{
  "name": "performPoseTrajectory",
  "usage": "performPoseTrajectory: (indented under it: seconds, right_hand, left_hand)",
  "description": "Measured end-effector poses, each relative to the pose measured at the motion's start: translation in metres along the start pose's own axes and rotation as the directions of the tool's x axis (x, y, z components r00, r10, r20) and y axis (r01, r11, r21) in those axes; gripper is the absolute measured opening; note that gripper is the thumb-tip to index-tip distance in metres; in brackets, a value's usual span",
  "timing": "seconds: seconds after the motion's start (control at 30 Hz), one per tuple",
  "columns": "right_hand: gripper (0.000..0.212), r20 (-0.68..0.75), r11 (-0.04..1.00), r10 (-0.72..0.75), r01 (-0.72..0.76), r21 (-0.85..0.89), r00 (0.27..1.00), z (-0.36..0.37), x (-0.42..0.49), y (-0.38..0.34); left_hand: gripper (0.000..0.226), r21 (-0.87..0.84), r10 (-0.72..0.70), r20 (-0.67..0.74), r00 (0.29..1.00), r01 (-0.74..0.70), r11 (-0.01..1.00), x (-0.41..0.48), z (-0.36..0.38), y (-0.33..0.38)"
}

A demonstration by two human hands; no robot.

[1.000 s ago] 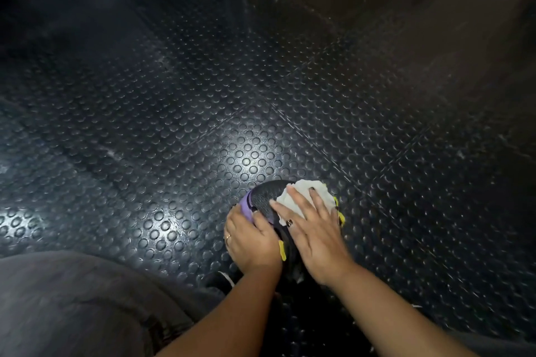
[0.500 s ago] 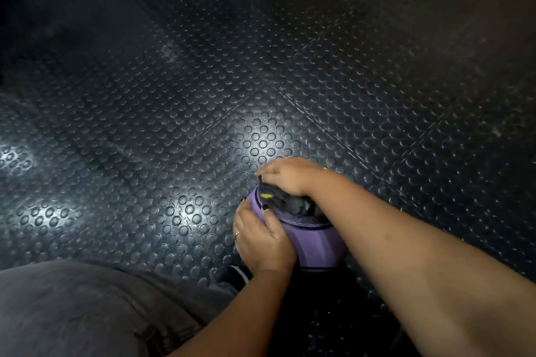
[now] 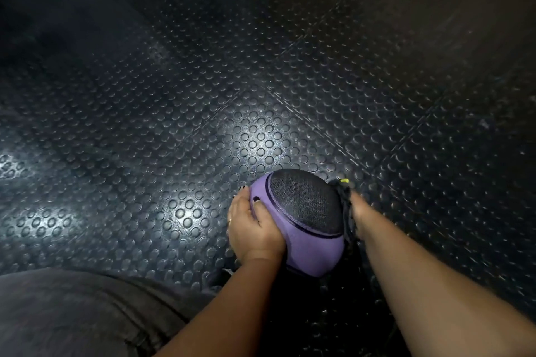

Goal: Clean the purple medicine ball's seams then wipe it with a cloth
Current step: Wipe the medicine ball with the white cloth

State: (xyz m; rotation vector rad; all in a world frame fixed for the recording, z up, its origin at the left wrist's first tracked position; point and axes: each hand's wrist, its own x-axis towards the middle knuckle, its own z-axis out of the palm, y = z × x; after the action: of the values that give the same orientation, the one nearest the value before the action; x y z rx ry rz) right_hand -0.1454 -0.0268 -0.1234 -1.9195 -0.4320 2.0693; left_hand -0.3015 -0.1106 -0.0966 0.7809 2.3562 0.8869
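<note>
1. Round purple medicine ball (image 3: 307, 246) with a black mesh panel is low over the black studded rubber floor (image 3: 174, 124), between both hands.
2. Left hand (image 3: 255, 229) is wrapped round its left side, thumb on the purple, properly gripping.
3. Right hand (image 3: 359, 211) is against the right side by a black strap with a yellow tip (image 3: 342, 187). Fingers are hidden, so can't tell the grip.

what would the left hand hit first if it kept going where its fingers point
Probably the studded floor mat. The left hand grips the left side of the purple medicine ball, fingers pointing away from the person; beyond them only mat shows, though depth is unclear.
</note>
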Motion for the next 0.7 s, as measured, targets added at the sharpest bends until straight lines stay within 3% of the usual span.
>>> performPoseTrajectory:
  seconds: [0.1,0.17,0.23,0.3,0.43,0.57,0.7]
  right_hand:
    - [0.053,-0.031,0.987,-0.1,0.096,-0.125,0.994,0.007,-0.018,0.001]
    - [0.037,-0.131,0.949,-0.245,0.21,-0.234,0.961,0.017,-0.027,0.002]
    - [0.023,-0.199,0.865,-0.432,0.342,-0.368,0.879,0.028,-0.038,0.009]
    - [0.033,-0.185,0.712,-0.607,0.426,-0.558,0.773,0.036,-0.046,0.023]
    - [0.06,0.012,0.445,-0.794,0.595,-0.669,0.607,0.048,-0.067,0.047]
    - [0.061,0.354,0.117,-0.793,0.694,-0.71,0.496,0.058,-0.083,0.051]
    - [0.056,0.433,-0.022,-0.725,0.611,-0.792,0.535,0.062,-0.067,0.02]
  left_hand:
    - [0.048,0.039,-0.031,0.02,0.999,0.03,0.999,0.002,-0.001,0.0]
    - [0.043,0.037,-0.053,0.044,0.998,0.051,0.998,0.005,-0.004,0.0]
    - [0.041,0.021,-0.087,0.077,0.993,0.086,0.996,0.01,-0.006,0.001]
    - [0.041,0.023,-0.096,0.095,0.991,0.094,0.995,0.013,-0.009,0.002]
    - [0.04,0.056,-0.062,0.095,0.994,0.057,0.997,0.011,-0.007,0.006]
    - [0.041,0.095,0.02,0.16,0.987,-0.035,0.995,0.011,-0.003,0.008]
    - [0.042,0.098,0.114,0.176,0.978,-0.133,0.986,0.01,-0.002,0.007]
